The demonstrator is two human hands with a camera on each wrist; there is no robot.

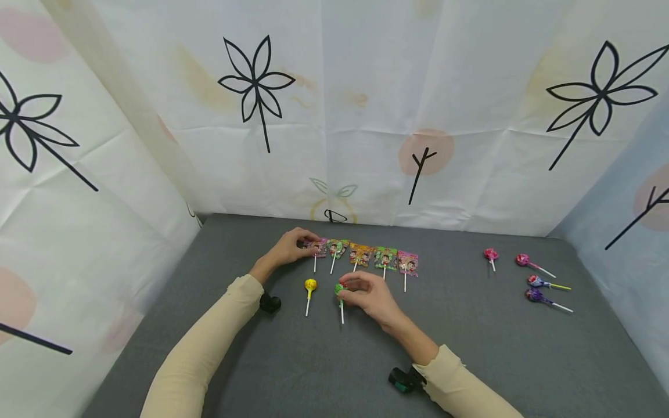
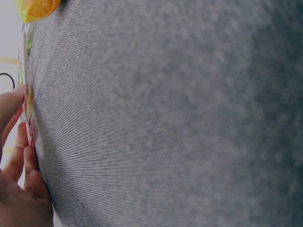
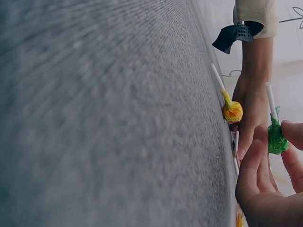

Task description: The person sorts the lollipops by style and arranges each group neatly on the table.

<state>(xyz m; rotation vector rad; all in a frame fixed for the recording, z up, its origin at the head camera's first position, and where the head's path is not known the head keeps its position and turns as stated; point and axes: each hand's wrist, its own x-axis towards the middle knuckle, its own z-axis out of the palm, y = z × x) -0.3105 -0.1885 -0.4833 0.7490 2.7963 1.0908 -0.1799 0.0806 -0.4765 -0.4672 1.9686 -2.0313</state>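
Observation:
My left hand (image 1: 288, 247) is at the left end of a row of flat-wrapped lollipops, its thumb and fingers holding the wrapper of the pink-purple lollipop (image 1: 321, 249) there. In the left wrist view, the thumb and fingers (image 2: 31, 158) lie at the packet's edge, close over the cloth. Nearer the front, my right hand (image 1: 372, 295) pinches a round green-wrapped lollipop (image 3: 277, 138) by its head between thumb and fingers, white stick pointing toward me. A yellow round lollipop (image 1: 310, 285) lies between the two hands, its stick also toward me.
The row continues rightward with a green packet (image 1: 337, 248), an orange packet (image 1: 360, 253), another green packet (image 1: 385, 256) and a pink packet (image 1: 408, 262). Far right on the grey cloth (image 1: 470, 348) lie red (image 1: 491, 254), pink (image 1: 522, 260), blue-red (image 1: 535, 281) and purple (image 1: 534, 295) round lollipops.

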